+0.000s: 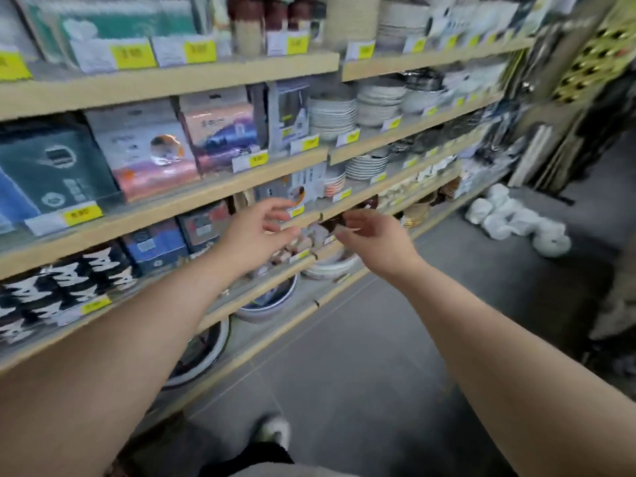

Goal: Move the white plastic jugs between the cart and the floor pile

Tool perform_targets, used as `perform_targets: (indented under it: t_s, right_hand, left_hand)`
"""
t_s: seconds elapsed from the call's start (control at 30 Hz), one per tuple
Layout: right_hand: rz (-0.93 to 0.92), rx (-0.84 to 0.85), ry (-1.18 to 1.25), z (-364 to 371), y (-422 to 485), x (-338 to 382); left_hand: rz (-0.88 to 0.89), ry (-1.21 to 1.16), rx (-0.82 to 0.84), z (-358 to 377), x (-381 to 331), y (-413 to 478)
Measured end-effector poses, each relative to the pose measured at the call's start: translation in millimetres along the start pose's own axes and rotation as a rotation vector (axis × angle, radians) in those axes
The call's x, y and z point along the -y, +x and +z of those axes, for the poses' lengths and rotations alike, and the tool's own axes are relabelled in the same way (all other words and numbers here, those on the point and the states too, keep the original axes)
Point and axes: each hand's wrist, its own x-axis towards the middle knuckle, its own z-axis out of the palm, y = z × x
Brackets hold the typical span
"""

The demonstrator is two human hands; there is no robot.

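Both my arms reach out toward a wooden store shelf (220,192). My left hand (256,228) hovers in front of the shelf edge with relaxed, spread fingers and holds nothing. My right hand (373,235) is level with it a little to the right, fingers loosely bent, also holding nothing. Between and just beyond the hands lie small brown and dark items (330,223) on a lower shelf, blurred. A boxed product (292,189) stands just above my left fingertips.
Boxed goods (144,149) fill the left shelves with yellow price tags (82,213). Stacks of white plates (332,115) stand to the right. Large bowls (268,302) sit on the low shelves. White bundles (516,220) lie on the grey floor. My shoe (273,430) shows below.
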Motion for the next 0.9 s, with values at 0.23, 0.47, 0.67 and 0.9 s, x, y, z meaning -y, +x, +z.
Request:
perform_targets:
  t_s: [0.23,0.47,0.67,0.9]
  right_hand:
    - [0.112,-0.242,-0.036,-85.7,102.6,-56.4]
    - [0.253,-0.486,0.031,-176.2,190.1,-103.8]
    - [0.344,-0.666,0.01,-266.1,234.8,-176.6]
    - [0.37,-0.716,0.012,-396.6,296.9,-276.9]
  left_hand:
    - [0.163,-0.092,0.199,86.1,-35.4,163.4]
    - [0.305,-0.119,0.439,177.1,-98.7,312.1]
    - [0.385,-0.122,0.596,282.9,-153.0,400.2]
    - [0.422,-0.143,0.611,418.5,-211.2,493.9]
